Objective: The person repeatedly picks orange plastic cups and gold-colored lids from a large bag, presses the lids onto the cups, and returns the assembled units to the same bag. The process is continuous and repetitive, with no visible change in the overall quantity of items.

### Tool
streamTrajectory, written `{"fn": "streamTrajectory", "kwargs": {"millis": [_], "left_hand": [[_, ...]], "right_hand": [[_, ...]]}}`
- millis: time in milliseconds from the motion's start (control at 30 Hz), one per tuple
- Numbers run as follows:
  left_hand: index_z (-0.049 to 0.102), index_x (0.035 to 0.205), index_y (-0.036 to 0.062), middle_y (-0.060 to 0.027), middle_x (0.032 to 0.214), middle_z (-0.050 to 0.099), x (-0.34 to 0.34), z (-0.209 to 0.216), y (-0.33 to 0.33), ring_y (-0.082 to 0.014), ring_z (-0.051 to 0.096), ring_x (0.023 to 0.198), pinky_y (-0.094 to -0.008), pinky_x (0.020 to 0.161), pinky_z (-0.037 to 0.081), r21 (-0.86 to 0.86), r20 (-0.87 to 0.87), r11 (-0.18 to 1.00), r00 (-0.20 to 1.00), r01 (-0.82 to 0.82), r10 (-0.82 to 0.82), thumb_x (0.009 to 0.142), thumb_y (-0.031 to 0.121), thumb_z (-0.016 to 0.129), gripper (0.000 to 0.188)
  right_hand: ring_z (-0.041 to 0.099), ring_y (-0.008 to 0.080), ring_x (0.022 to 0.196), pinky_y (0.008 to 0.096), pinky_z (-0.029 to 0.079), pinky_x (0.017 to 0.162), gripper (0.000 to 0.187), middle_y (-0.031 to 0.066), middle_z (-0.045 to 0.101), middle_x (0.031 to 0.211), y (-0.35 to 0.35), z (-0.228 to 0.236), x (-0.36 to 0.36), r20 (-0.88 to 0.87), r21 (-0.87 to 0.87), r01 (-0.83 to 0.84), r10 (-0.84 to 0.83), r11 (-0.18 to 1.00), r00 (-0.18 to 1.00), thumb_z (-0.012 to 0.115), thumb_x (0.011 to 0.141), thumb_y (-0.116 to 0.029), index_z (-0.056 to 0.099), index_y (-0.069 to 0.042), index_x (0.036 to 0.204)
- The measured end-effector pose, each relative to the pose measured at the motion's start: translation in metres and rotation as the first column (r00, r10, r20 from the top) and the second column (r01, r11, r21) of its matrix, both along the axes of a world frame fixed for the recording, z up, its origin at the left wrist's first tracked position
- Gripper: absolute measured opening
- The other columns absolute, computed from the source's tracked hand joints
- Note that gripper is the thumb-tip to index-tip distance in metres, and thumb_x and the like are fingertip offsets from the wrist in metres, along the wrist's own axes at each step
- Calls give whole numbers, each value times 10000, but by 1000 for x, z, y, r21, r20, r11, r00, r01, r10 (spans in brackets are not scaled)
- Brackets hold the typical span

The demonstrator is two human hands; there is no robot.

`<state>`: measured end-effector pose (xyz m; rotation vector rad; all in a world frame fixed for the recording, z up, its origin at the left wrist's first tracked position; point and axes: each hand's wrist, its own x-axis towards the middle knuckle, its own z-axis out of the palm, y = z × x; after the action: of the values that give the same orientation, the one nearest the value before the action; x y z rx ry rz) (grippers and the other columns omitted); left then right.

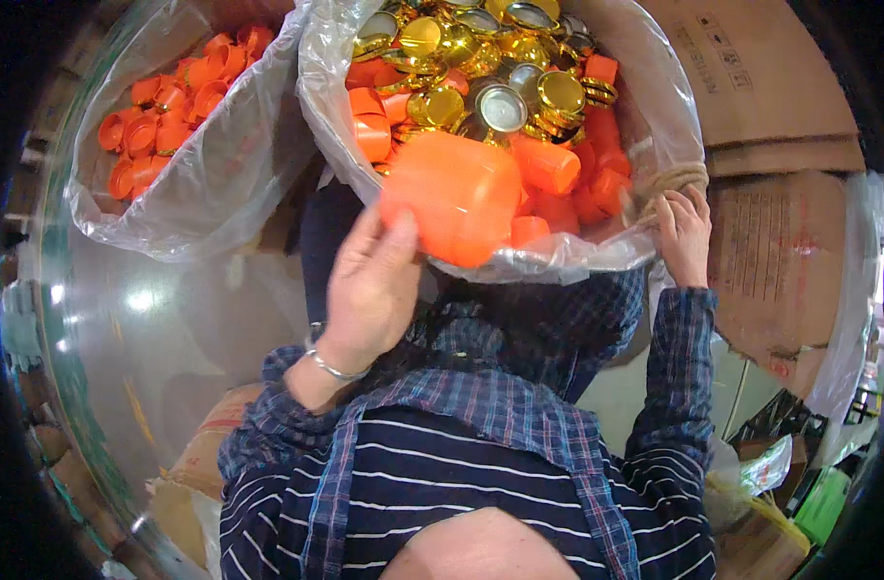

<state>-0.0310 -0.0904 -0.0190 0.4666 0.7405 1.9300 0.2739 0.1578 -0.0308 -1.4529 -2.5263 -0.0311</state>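
My left hand grips a large orange plastic cup by its left side and lifts it above the near edge of a bin lined with clear plastic. Inside that bin lie shiny gold lids, some showing silver undersides, mixed with orange cups. At the bin's right side, my right hand is closed over the rim, beside a tan rope-like band. Its fingertips are partly hard to make out there.
To the left stands a second plastic-lined container holding small orange cups. Brown cardboard flanks the bin on the right. A cardboard box or sack sits at lower left, and a green object lies at lower right.
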Motion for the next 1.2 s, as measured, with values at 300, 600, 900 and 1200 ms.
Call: {"fn": "streamTrajectory", "kwargs": {"millis": [300,600,900,1200], "left_hand": [[483,1393,47,-103,1438,534,-63,8,23,-250,499,1327,-432,1130,385,-17,435,995,895,-96,94,1085,305,341,426],[489,1382,30,-112,1403,568,-64,2,28,-272,540,1298,-438,1116,421,-53,543,989,827,-140,147,1091,289,322,424],[480,1391,15,-124,1414,555,-48,6,30,-279,544,1293,-441,1129,411,21,531,989,839,-149,116,1091,285,328,431],[503,1334,-37,-167,1375,576,-49,-1,14,-296,558,1275,-462,1136,406,91,664,972,741,-216,102,1082,235,364,395]], "right_hand": [[524,324,1235,429,415,1027,298,131,673,1151,5,28,-129,-264,-228,-408,347,884,900,707,856,-252,696,-62,1085],[610,296,1095,435,458,938,200,122,653,1131,83,-135,-242,404,-109,-543,536,833,741,565,878,-101,692,-86,1033],[620,371,1003,477,505,872,251,164,657,1083,98,-81,-204,38,-200,-359,374,912,927,635,870,-247,623,-58,1035],[449,271,1273,478,374,1054,339,91,423,1463,85,-143,-252,626,121,-665,463,737,627,566,922,-171,611,-130,1255]]}}
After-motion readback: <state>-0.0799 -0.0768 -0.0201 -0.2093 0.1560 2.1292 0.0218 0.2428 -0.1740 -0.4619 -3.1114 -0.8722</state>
